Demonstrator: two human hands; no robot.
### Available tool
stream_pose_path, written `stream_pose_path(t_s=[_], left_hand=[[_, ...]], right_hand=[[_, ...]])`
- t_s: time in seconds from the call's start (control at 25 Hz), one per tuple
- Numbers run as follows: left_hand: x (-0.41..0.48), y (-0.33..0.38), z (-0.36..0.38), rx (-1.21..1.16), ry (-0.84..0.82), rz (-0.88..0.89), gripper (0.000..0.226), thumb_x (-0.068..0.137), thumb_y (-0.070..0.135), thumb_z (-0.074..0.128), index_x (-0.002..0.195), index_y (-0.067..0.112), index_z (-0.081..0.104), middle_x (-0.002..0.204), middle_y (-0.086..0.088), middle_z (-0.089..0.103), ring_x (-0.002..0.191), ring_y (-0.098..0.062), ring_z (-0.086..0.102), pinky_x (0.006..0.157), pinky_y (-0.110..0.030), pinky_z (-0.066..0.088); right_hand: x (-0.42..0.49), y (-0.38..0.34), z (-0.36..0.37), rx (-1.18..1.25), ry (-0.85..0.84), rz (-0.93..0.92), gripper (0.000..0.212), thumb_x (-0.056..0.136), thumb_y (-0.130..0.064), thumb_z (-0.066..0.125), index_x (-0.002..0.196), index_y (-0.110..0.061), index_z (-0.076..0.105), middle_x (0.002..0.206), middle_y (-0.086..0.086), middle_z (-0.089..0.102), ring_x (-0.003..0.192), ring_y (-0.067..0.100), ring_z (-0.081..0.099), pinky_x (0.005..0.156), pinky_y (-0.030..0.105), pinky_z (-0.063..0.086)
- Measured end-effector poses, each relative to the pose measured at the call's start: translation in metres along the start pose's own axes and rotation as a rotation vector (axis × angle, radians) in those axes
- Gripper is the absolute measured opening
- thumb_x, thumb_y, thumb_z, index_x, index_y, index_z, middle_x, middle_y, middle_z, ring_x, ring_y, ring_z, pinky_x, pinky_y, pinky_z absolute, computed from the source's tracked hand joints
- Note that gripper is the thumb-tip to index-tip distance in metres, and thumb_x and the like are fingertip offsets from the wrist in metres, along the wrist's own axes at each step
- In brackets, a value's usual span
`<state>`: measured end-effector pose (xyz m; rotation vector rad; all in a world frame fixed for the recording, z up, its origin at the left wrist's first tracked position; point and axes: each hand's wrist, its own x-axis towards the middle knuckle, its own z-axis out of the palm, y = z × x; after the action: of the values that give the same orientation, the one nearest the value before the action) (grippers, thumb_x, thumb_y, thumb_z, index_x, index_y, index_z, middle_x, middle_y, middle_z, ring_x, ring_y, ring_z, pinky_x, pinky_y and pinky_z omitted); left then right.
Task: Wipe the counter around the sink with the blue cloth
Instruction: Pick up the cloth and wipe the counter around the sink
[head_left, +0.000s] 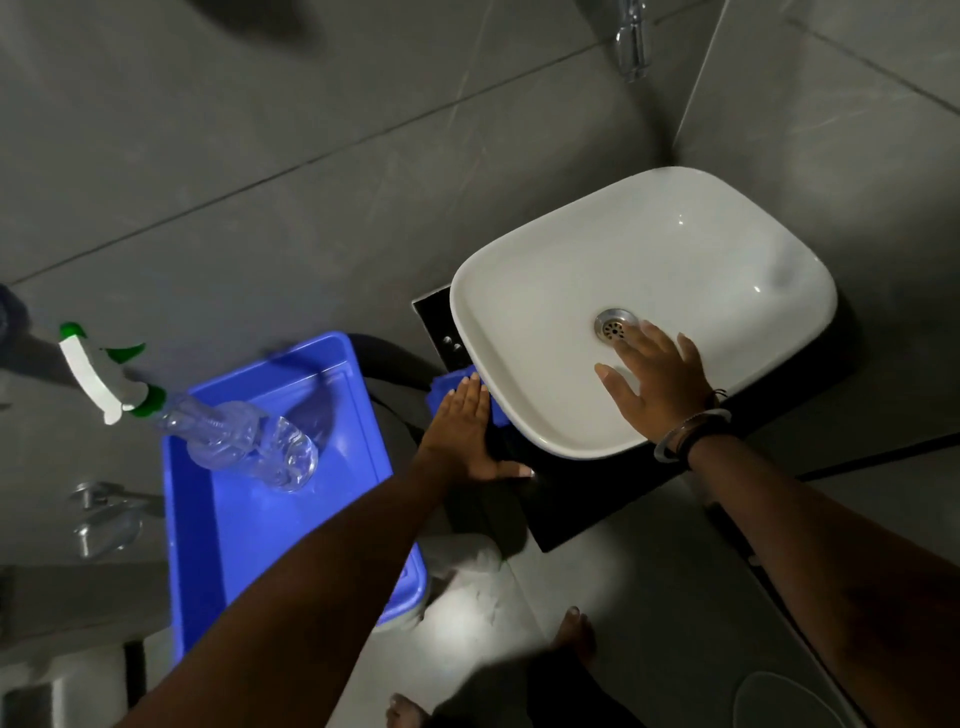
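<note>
Grey tiles surround one white sink (545, 291) on one dark counter (582, 514). Left of the sink, the left hand (465, 434) presses flat, fingers spread, on one blue cloth (451, 383) lying on the counter against the sink's rim; the right hand (657, 382) lies open inside the sink beside its one drain (615, 325). Further left of the sink, one blue tub (358, 457) holds one clear spray bottle (228, 431).

The sink (571, 291) is glossy white ceramic with a metal drain (615, 325). The tub (358, 415) looks like smooth blue plastic; the counter (582, 509) is dark and polished.
</note>
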<state>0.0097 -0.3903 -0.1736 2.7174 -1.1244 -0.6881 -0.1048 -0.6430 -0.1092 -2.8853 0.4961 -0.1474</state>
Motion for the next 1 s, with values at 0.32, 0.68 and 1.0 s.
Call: stream_pose_path(t_s=[0.32,0.68,1.0], left_hand=[[0.104,-0.069,-0.073,0.000,0.004,0.002,0.146,0.052,0.070,0.082,0.156,0.010,-0.002,0.165,-0.015,-0.006,0.152,-0.031,-0.007,0.124,-0.045,0.000],[0.101,-0.069,-0.068,-0.090,0.037,0.059,0.156,0.043,0.071,0.086,0.156,0.012,-0.004,0.165,-0.015,-0.006,0.152,-0.033,-0.009,0.123,-0.051,0.001],[0.007,0.001,0.003,-0.195,0.104,0.034,0.157,0.047,0.075,0.080,0.154,0.007,-0.011,0.162,-0.018,-0.019,0.149,-0.035,-0.020,0.122,-0.045,-0.012]], right_hand=[[0.002,0.004,0.006,-0.016,0.039,-0.001,0.057,0.089,-0.054,0.036,0.132,-0.018,0.050,0.143,0.007,0.052,0.136,0.027,0.043,0.109,0.053,0.032],[0.003,0.004,0.009,0.007,0.103,0.007,0.056,0.084,-0.052,0.041,0.117,-0.011,0.061,0.128,0.012,0.063,0.126,0.031,0.054,0.102,0.056,0.041],[0.005,0.000,0.006,-0.017,0.054,0.055,0.058,0.083,-0.057,0.036,0.115,-0.017,0.061,0.125,0.010,0.066,0.124,0.030,0.055,0.101,0.054,0.042]])
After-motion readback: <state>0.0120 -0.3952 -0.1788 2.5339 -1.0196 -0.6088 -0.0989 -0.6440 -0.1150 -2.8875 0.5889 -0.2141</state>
